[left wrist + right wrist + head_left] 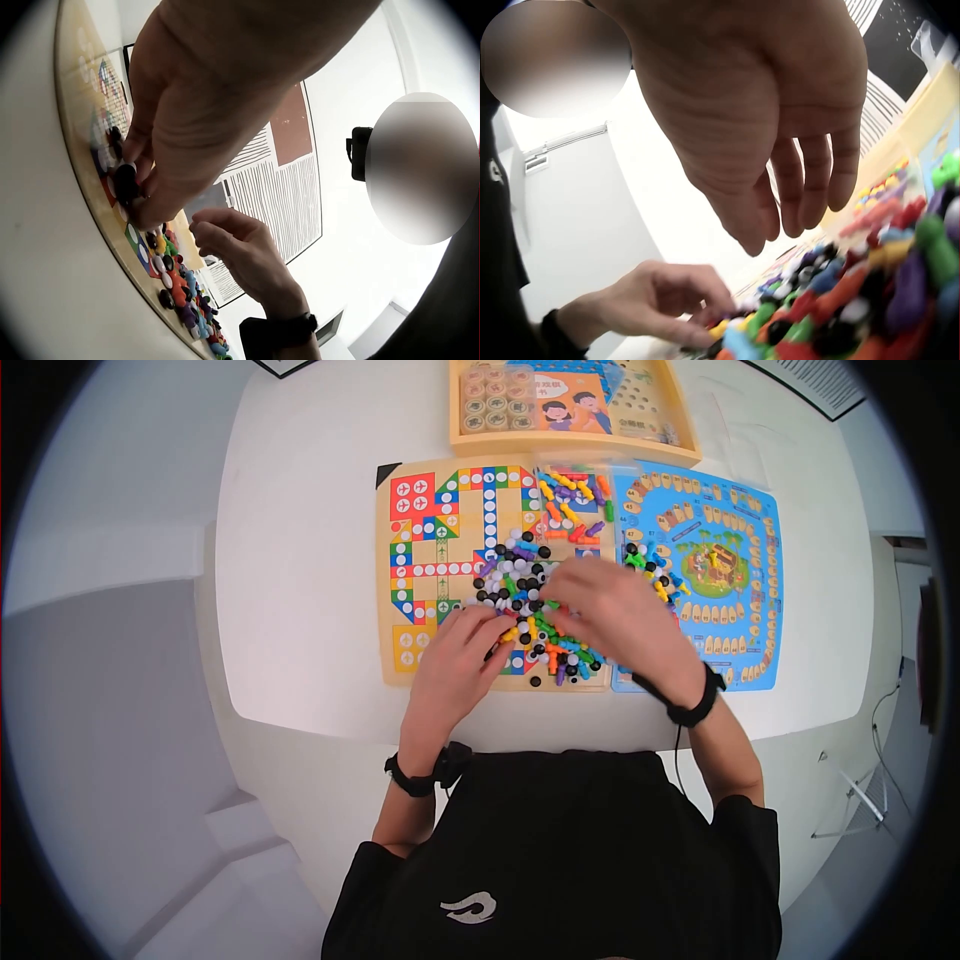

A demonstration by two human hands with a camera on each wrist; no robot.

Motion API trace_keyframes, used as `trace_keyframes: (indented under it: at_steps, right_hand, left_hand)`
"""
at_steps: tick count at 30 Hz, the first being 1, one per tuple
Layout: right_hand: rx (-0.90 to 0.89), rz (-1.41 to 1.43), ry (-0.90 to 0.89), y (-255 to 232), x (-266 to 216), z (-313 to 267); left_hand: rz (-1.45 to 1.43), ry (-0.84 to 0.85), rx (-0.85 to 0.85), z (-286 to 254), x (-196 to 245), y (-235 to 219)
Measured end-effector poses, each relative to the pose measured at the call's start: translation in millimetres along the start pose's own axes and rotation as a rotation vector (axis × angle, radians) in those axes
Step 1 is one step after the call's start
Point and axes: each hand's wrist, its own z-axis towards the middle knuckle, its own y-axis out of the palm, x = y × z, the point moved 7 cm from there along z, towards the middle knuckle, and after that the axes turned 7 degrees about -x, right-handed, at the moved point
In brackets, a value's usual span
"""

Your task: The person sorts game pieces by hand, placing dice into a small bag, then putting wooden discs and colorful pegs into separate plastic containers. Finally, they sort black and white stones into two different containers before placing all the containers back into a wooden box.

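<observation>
A mixed pile of small game pieces (515, 582), black and white round ones among colourful pawns, lies across the middle of a printed board (392, 650). At the pile's near left edge is my left hand (455, 660). Its thumb and fingers pinch a round black piece (126, 182), seen in the left wrist view close over the board. My right hand (625, 620) hovers above the pile's right side. In the right wrist view its fingers (812, 187) hang down, loosely extended, over the colourful pawns (911, 289), with nothing seen between them.
Pawns (570, 510) fill a clear tray at the board's upper middle. More pieces (640, 555) lie on the blue board half (765, 585). Behind the board stands a wooden box (575, 448) with round wooden discs (490, 405) and a booklet (575, 410).
</observation>
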Motion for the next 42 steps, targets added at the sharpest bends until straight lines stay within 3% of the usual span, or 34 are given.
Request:
trace_keyframes:
  at_steps: [1, 4, 17, 20, 22, 25, 32, 34, 40, 42]
  right_hand:
    - [-0.132, 0.035, -0.025, 16, -7, -2]
    - [-0.152, -0.038, -0.010, 39, -10, -7]
    - [-0.098, -0.156, -0.016, 33, -9, -8]
    - [-0.136, 0.012, 0.099, 11, 5, -7]
    - [0.067, 0.063, 0.169, -15, 21, -4]
    - [0.209, 0.057, 0.226, -41, 39, 3]
    - [0.234, 0.054, 0.410, -69, 61, -34]
    - [0.234, 0.035, 0.464, -72, 63, -51]
    - [0.163, 0.096, 0.614, -66, 67, -100]
    - [0.172, 0.117, 0.615, -63, 64, -107]
  left_hand:
    - [0.016, 0.016, 0.011, 0, 1, -1]
    - [0.029, 0.019, -0.010, 2, 2, -2]
    - [0.071, 0.055, -0.011, 5, 7, 3]
    - [0.050, 0.046, -0.008, 6, 6, 2]
    - [0.050, 0.067, 0.037, 7, 6, 0]
    - [-0.004, 0.015, 0.038, 11, 6, -3]
    - [-0.113, -0.006, 0.149, 26, 7, -17]
    - [-0.176, 0.048, 0.142, 38, 14, -18]
    - [-0.284, -0.016, 0.036, 96, 18, -11]
    - [-0.205, 0.035, 0.042, 118, 20, -13]
